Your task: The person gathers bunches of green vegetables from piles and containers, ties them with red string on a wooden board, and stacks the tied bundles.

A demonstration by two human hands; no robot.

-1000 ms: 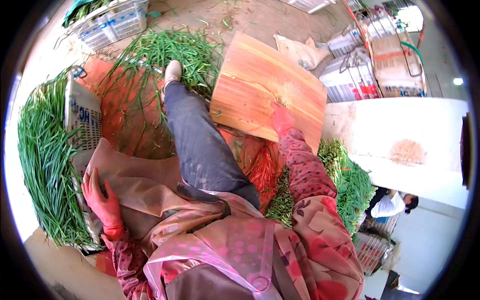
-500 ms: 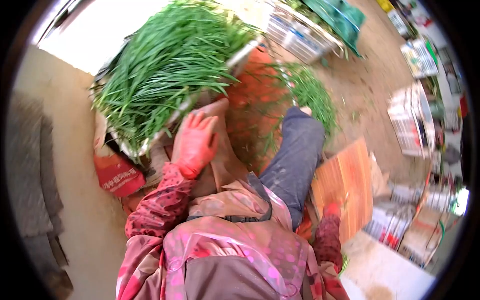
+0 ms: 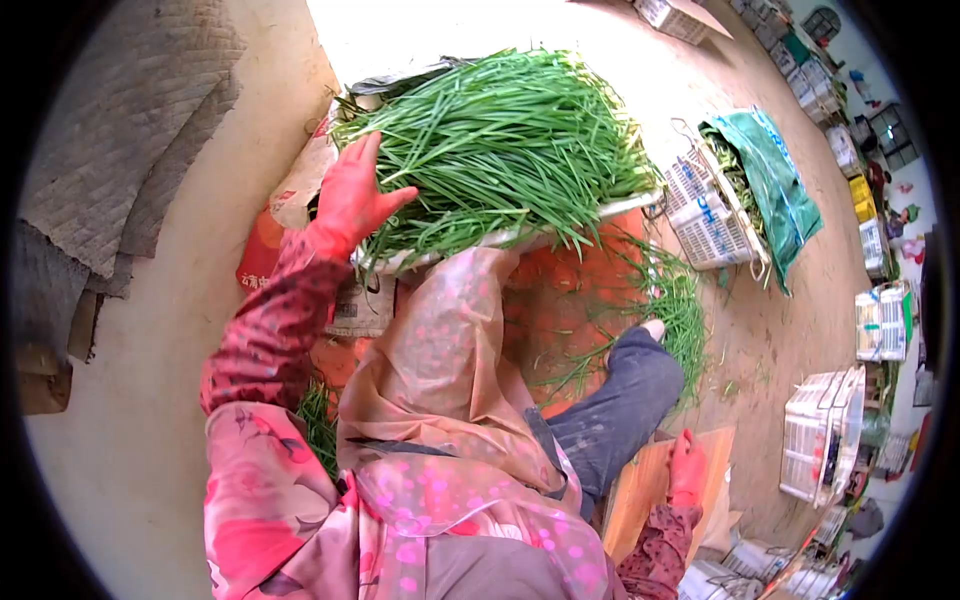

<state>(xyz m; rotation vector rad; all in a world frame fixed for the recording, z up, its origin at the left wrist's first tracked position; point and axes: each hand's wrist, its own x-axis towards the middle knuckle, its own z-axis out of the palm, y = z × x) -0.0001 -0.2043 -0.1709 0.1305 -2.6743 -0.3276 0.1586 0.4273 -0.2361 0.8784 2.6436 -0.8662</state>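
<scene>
My left hand (image 3: 352,198), in a red rubber glove, is at the left edge of a big heap of garlic chives (image 3: 500,150). Its thumb is spread from the fingers, and nothing is held in it. The long green leaves fill a white crate (image 3: 500,240) in front of my knees. My right hand (image 3: 687,468), gloved in red too, is over a wooden board (image 3: 640,490) beside my leg. Its fingers are drawn together; whatever they may hold is too small to make out.
Loose chives (image 3: 675,310) lie on the floor by my foot, near an orange-red sheet (image 3: 545,300). A white crate (image 3: 710,215) with a green sack (image 3: 765,180) stands ahead to the right. Another white basket (image 3: 822,435) is at the right. A wall (image 3: 170,330) runs along my left.
My left hand has gone from above my knee forward and left to the chives. My right hand remains at the board, its fingers now raised. The view has shifted.
</scene>
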